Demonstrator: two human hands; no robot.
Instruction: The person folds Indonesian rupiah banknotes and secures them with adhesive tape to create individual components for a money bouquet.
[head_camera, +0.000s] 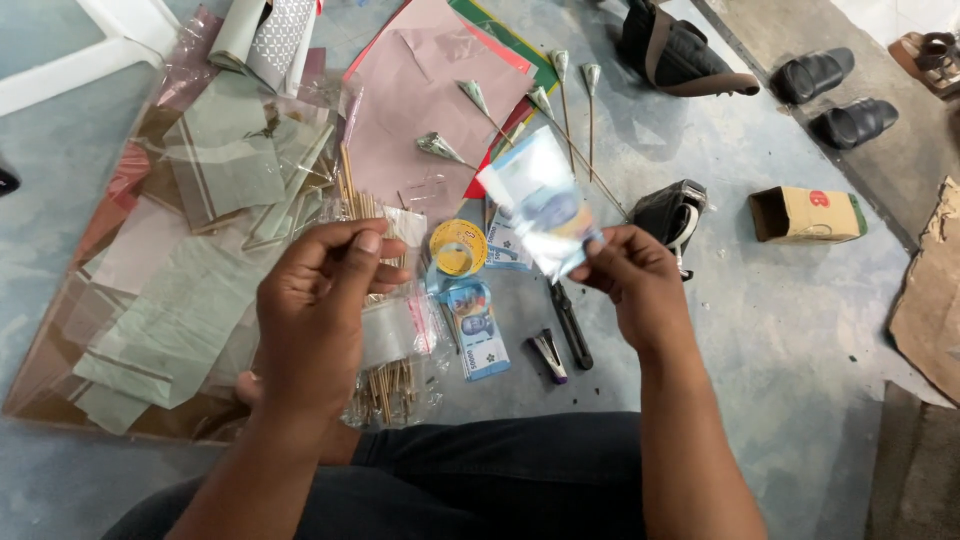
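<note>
My right hand (632, 282) pinches the lower corner of a blue banknote in a clear plastic sleeve (540, 200), holding it up over the floor. Raised to the left of it, my left hand (318, 300) has thumb and fingertips pressed together; whether it holds something small I cannot tell. Under the hands lie a yellow tape roll (458, 247), more blue banknotes (478, 330), a bag of thin wooden sticks (385, 375), a small stapler (547, 355) and a black cutter (571, 325).
Several folded notes on sticks (560, 95) lie beside pink paper sheets (420, 110). Plastic-wrapped paper pieces (180, 250) cover the left. A black pouch (670, 212), a small cardboard box (805, 213), a dark bag (680, 50) and black sandals (835, 95) sit to the right.
</note>
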